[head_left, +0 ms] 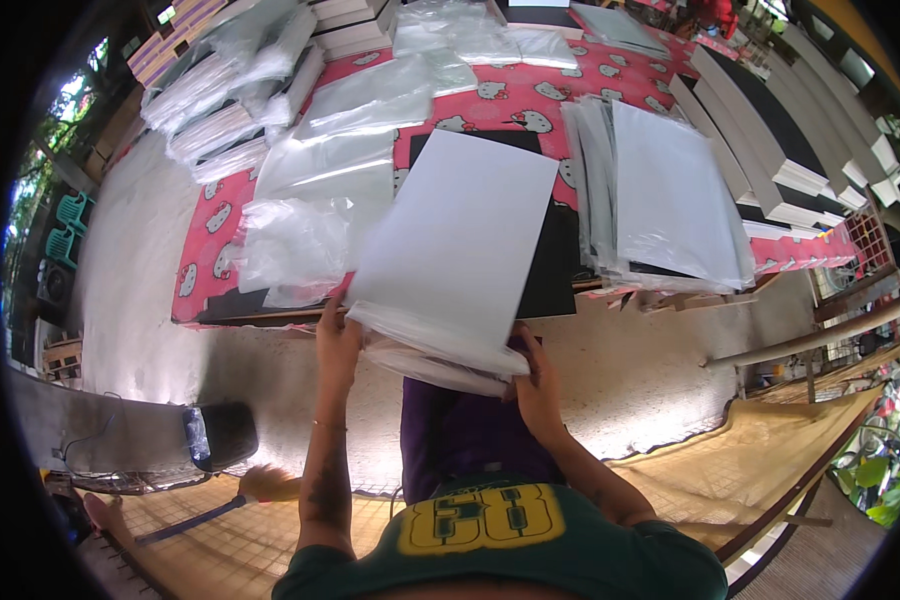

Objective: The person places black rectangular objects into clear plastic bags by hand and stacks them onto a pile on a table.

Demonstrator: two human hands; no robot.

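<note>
A white rectangular board in a clear plastic bag (457, 230) slants over the table's front edge, its loose plastic end bunched toward me. At its near left corner, my left hand (338, 328) is closed on the plastic. My right hand (536, 378) pinches the bag's near right corner. Below the board lies a black board (558, 262), largely covered. Crumpled clear plastic bags (305, 245) rest just left of my left hand. To the right is a stack of bagged white boards (670, 195).
A pink patterned cloth (205, 240) covers the table. Bagged stacks (225, 90) stand at the far left, and thick black-and-white board stacks (760, 120) at the right. A broom (268, 485) lies on the lower left, near a black bin-like object (220, 437).
</note>
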